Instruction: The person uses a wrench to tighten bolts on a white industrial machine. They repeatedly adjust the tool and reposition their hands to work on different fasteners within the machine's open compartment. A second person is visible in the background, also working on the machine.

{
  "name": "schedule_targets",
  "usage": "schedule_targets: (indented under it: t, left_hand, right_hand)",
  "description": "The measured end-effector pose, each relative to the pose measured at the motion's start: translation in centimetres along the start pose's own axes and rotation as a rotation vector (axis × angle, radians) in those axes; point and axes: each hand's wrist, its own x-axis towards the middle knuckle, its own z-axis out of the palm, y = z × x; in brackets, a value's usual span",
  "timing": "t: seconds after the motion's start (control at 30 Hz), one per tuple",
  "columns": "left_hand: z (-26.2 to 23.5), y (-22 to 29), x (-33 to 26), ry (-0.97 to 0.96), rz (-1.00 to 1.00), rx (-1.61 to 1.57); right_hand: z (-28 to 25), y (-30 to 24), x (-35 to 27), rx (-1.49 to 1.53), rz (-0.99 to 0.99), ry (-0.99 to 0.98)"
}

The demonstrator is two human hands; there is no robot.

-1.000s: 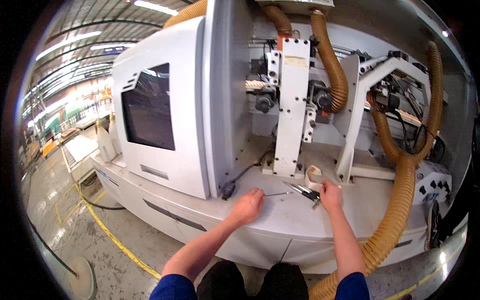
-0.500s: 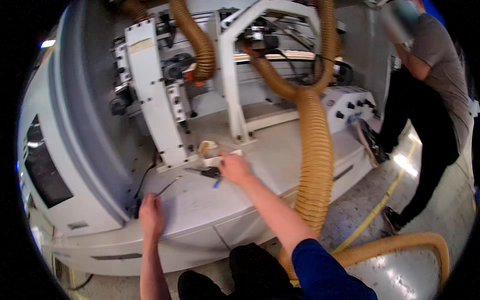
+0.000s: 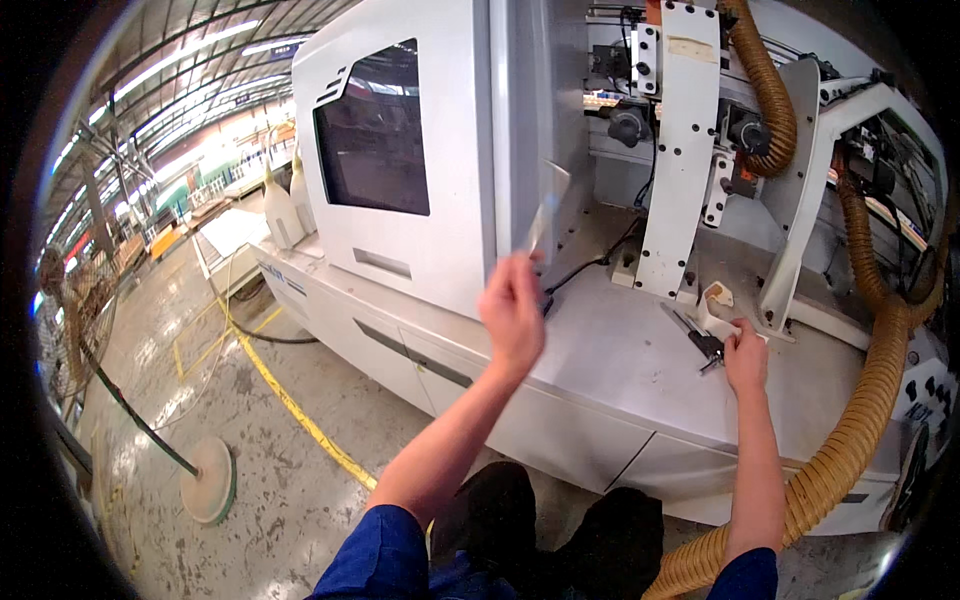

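My left hand (image 3: 513, 310) is raised in front of the large white machine (image 3: 420, 150), pinching a thin clear strip (image 3: 546, 210) that stands up from the fingers. My right hand (image 3: 745, 352) rests on the machine's flat white bed (image 3: 620, 340), fingers closed over a small white piece next to a dark caliper-like tool (image 3: 695, 335). A small white roll (image 3: 716, 295) lies just behind that hand, at the foot of a white bracket.
A ribbed tan hose (image 3: 860, 420) curves down the right side; another (image 3: 765, 90) loops at the top. The machine has a dark window (image 3: 375, 140). On the concrete floor lie a yellow line (image 3: 300, 410) and a round stand base (image 3: 208, 480).
The view has swung back to the left, and the other person is out of sight. My left hand has lifted off the bed with the clear strip. My right hand stays by the tool.
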Motion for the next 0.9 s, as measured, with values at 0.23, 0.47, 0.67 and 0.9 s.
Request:
schedule_targets:
  t: [0.23,0.47,0.67,0.9]
  left_hand:
    - [-6.8,0.6,6.0,0.329,0.004,-0.177]
    - [-2.2,-5.4,-1.3,-0.385,0.028,0.166]
    - [1.3,-10.7,-2.1,-0.756,0.067,0.694]
    - [0.8,-11.0,-3.2,-0.821,0.133,0.884]
  right_hand:
    - [2.3,2.0,0.9,0.049,-0.086,0.027]
    - [1.5,3.4,0.2,0.118,-0.02,-0.095]
    - [2.6,0.5,1.2,0.028,-0.016,-0.038]
    - [1.3,0.0,0.0,-0.009,-0.028,-0.021]
